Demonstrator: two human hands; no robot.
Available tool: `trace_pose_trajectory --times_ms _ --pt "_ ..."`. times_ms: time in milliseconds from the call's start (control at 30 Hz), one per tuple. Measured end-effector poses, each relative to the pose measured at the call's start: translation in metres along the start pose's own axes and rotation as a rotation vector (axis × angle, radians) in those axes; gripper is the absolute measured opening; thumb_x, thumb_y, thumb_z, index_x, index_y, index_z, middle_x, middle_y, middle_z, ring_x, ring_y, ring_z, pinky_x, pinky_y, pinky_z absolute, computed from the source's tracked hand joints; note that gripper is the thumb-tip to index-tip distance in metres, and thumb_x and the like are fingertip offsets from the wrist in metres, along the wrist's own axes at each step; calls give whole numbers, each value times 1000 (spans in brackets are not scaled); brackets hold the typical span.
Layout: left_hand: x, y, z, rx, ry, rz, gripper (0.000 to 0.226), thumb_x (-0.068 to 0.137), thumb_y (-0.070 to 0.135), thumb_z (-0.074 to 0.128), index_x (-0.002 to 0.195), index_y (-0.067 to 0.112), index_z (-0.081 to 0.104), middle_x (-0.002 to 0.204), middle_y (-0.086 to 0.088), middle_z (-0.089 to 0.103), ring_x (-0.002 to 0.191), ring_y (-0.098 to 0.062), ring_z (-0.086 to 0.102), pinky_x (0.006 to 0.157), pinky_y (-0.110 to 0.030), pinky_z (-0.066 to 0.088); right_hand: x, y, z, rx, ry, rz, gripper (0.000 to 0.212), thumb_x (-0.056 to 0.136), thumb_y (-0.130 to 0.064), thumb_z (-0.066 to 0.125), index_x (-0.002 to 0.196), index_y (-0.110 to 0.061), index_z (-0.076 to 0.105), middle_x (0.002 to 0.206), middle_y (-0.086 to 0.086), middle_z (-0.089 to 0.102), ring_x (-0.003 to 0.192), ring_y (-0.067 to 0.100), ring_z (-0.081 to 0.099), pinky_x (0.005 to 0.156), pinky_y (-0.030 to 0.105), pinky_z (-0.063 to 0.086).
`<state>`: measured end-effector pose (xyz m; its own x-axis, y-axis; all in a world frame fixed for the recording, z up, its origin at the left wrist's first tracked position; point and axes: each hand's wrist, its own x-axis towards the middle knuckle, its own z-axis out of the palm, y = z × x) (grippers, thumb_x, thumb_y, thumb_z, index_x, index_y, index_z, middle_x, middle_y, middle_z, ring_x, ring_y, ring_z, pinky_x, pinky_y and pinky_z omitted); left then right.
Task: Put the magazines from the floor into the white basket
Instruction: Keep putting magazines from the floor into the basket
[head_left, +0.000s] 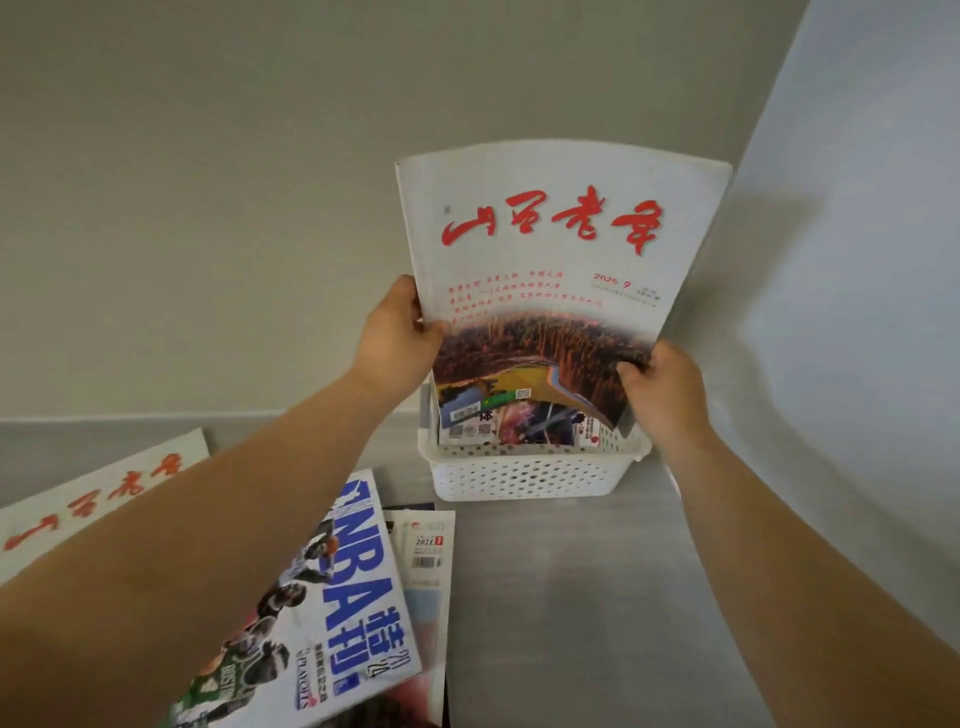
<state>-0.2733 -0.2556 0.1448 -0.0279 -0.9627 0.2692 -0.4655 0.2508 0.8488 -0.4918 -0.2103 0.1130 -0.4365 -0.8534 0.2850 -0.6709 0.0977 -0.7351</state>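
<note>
Holding one magazine upright at the basket's mouth, I am at the lowering step. At my nine o'clock a red-lettered magazine (104, 493) lies flat on the grey floor (571, 597), partly hidden by my left forearm. Toward seven o'clock a glossy NBA magazine (358, 587) with blue block letters lies on a thinner barcode magazine (428, 551), whose pale edge shows just beside it. These are not yet moved, so I judge the job partly done.

My left hand (400, 338) pinches the left edge of the held magazine (550, 249), thumb on the cover, fingers behind. That held magazine is thin and limp: its white cover with red calligraphy bows into a fan between my two grips. Its lower edge sits at twelve o'clock over the white basket (524, 478); whether it has passed the rim I cannot tell. The basket is rigid plastic, rectangular, its walls pierced by rows of small round holes, and the stored magazines (501, 426) already stand inside, leaning.

My right hand (660, 384), at one o'clock, grips the lower right corner with fingers curled round it. The next move, as I judge it, calls for flattening the bow, sliding the paper down in front of those already standing, and releasing both grips together so the floppy sheets do not buckle on the rim.
</note>
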Motion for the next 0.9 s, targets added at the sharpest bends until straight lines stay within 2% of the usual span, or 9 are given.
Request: trace_pose_trajectory --times_ms 133,200,333,433,567,700,767,833,900 --pt "2 -28 21 29 4 -99 32 82 5 55 112 7 46 115 -14 62 89 -19 54 70 -26 43 7 24 21 -104 -76 25 22 86 -11 51 104 2 55 104 25 63 95 39 58 71 35 42" --pt "4 -38 28 29 -22 -140 32 81 5 57 111 7 49 113 -13 63 87 -16 52 62 -15 40 10 34 29 -124 -107 38 23 87 -11 51 106 1 54 105 25 63 95 38 57 67 30 36" --pt "9 -50 39 57 -14 -175 23 79 8 61 102 5 57 102 -9 65 82 -15 52 53 -9 32 13 50 40 -56 -160 94 23 87 -7 49 109 -1 53 108 21 63 96 36 58 69 28 37" --pt "14 -52 43 90 23 -135 20 78 13 63 97 9 59 91 2 60 79 -13 54 54 -8 33 17 53 47 96 -84 121 30 85 -3 48 115 -7 48 117 15 60 101 32 57 71 28 39" --pt "21 -54 45 48 125 -87 43 81 11 60 121 12 47 118 -4 56 99 -14 53 79 -18 44 30 48 49 343 -46 180 60 85 -1 48 138 -16 23 143 6 36 124 15 39 85 16 36" --pt "27 -60 49 103 46 -156 52 87 12 51 135 15 32 137 -8 44 120 -23 47 99 -38 40 47 44 51 407 -92 264 66 86 5 37 142 -18 10 150 8 25 135 23 28 95 25 29" --pt "30 -61 53 111 -28 -175 44 90 14 45 133 15 34 134 -8 49 118 -24 49 97 -41 43 55 41 54 368 -100 285 64 85 8 35 141 -16 15 146 11 31 129 27 35 100 31 33" --pt "31 -60 56 113 -58 -170 38 92 13 40 129 17 39 129 -7 54 114 -25 53 91 -38 45 59 36 57 348 -140 274 56 82 11 34 132 -14 32 134 14 46 102 22 49 76 27 46" --pt "32 -60 59 151 -45 -159 34 93 13 38 127 16 41 126 -9 57 110 -27 54 84 -34 45 60 29 61 348 -158 250 50 80 13 35 124 -11 41 125 13 53 87 15 47 63 23 38"
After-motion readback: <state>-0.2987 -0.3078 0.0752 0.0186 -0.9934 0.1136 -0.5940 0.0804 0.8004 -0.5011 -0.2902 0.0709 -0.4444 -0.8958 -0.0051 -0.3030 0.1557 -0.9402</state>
